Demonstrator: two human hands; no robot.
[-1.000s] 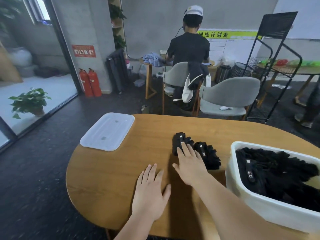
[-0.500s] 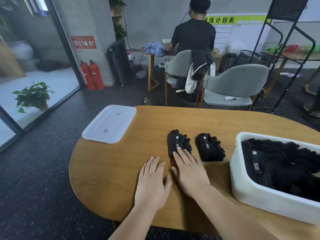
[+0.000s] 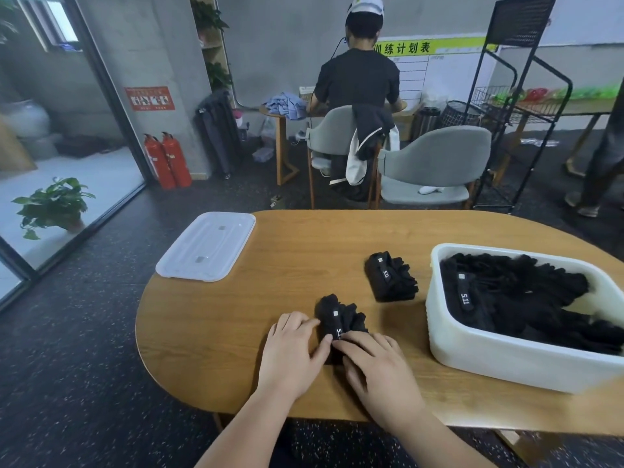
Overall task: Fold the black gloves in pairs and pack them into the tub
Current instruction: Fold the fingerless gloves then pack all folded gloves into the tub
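Lying palm-down, left hand (image 3: 293, 353) and right hand (image 3: 383, 371) both pinch the folded glove pair (image 3: 341, 317) with curled fingers.

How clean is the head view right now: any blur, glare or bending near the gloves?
Head view: left hand, right hand and the glove pair between them are sharp; wide-angle bending leans the door frame and black rack inward; no glare on the table; gloves in the tub merge into one dark mass.
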